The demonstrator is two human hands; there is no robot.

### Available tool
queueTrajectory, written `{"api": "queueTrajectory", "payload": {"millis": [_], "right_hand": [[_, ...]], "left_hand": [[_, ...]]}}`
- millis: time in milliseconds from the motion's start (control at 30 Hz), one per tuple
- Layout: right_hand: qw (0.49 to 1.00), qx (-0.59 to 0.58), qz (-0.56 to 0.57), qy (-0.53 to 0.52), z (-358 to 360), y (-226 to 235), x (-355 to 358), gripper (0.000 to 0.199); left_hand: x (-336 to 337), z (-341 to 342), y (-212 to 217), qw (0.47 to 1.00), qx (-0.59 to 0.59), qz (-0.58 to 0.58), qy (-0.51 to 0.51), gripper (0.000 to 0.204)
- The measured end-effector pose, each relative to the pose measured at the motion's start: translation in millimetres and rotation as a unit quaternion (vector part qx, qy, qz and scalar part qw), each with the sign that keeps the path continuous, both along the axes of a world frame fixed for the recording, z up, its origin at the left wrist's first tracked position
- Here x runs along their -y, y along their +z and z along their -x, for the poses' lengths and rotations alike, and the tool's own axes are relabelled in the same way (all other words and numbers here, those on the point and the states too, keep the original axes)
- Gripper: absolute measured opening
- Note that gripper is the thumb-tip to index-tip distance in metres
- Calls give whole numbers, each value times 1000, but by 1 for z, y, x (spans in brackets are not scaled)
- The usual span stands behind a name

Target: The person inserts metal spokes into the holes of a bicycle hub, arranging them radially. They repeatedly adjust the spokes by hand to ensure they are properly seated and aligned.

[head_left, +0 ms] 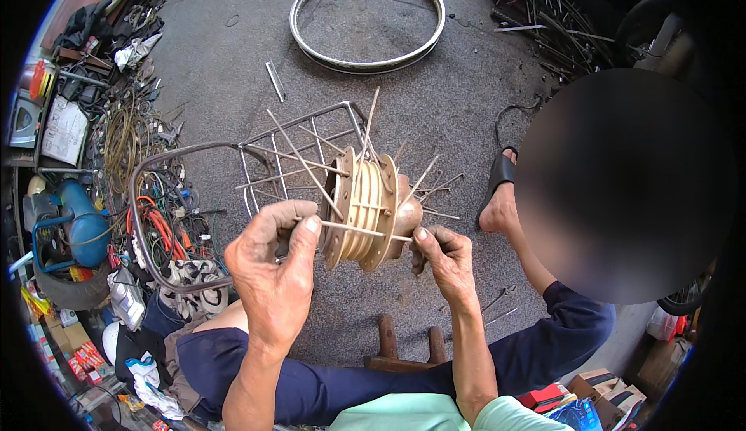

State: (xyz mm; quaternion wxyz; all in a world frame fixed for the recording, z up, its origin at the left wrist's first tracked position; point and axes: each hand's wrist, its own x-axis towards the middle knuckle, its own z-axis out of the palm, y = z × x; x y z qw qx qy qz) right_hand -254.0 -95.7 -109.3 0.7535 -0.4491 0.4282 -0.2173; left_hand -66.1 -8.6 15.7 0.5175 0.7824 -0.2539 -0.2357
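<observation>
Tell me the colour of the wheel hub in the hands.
Dull tan-gold metal wheel hub, clearest in the head view.

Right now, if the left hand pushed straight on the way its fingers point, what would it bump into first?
Most likely the finned metal wheel hub. The left hand points right and a little up, pinching a spoke that runs through the hub, right beside its fingertips. Depth is hard to judge.

Even daylight, soft shadows, dark fisheye rim
</observation>
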Motion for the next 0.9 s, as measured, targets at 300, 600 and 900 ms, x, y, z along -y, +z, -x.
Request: {"api": "queueTrajectory", "payload": {"millis": [300, 600, 900], "right_hand": [[994, -43, 88, 39, -5, 17, -12, 43], [978, -90, 181, -47, -7, 27, -33, 31], [966, -71, 222, -113, 4, 25, -23, 28]], "left_hand": [[-9, -16, 33, 987, 24, 117, 106, 23], [32, -1, 25, 958, 168, 232, -2, 23], [84, 8, -4, 958, 8, 254, -133, 45]]}}
